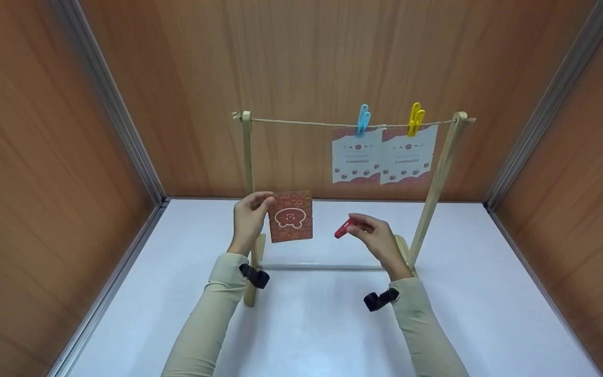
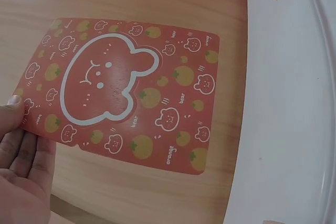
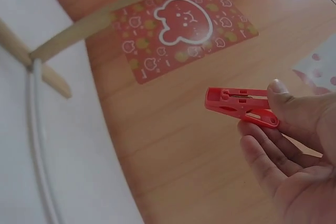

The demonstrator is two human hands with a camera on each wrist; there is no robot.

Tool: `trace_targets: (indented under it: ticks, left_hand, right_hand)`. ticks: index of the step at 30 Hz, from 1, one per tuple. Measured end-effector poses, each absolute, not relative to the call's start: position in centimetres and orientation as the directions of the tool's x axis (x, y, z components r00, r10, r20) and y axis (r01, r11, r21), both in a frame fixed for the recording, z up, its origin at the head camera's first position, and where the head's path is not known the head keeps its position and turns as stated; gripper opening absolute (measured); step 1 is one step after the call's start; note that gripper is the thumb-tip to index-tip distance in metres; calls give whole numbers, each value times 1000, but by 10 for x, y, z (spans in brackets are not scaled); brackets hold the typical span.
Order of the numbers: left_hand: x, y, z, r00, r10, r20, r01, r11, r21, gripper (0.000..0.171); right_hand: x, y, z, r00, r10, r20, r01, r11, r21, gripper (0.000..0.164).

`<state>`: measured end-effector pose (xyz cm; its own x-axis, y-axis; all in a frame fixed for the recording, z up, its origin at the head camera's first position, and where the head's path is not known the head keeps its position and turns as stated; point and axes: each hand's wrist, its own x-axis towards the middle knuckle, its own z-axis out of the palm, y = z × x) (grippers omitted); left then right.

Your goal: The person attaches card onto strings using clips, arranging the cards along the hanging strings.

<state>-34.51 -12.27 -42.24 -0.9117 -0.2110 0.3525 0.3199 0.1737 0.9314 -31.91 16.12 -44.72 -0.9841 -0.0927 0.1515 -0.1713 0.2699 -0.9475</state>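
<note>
A red card [image 1: 290, 217] with a white bear outline is pinched at its upper left corner by my left hand [image 1: 250, 219]; the left wrist view shows small bears and oranges printed over the card [image 2: 149, 98]. My right hand [image 1: 377, 238] pinches a red clothespin [image 3: 241, 104] between thumb and fingers, its jaws pointing toward the card but apart from it. Above the hands a string [image 1: 301, 123] runs between two wooden posts. From it hang two white-and-pink cards [image 1: 356, 157], one under a blue clothespin [image 1: 363, 120], the other under a yellow clothespin [image 1: 415, 120].
The wooden frame's left post [image 1: 248, 157] and slanted right post [image 1: 437, 188] stand on the white table [image 1: 312, 324]. A pale rod [image 1: 327, 267] joins them low down. Wood-grain panels [image 1: 301, 57] enclose the back and sides.
</note>
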Motion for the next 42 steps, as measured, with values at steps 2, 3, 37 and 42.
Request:
trace_targets:
  ticks: [2,3,37,42]
  left_hand:
    - [-346,-121,-417,-903,-218,370,335,179,925,23]
    - [-346,-121,-414,-900,-222,376,342,177,923,23]
    - [-363,-100,-336,-782,-238,576,552,165,817,18]
    - [-364,-97,-328,-770,-245,589,565,169,808,18]
  right_hand:
    - [-321,160,-439,-983,-94,159,-179,274,-945,45]
    - [-322,159,-436,-980,-97,173,-194,273,-942,45]
    - [-340,123,-313,-870,-128,477,-493,161,-855,37]
    - [-341,119,-302,-849,-134,511,-526,135,-840,37]
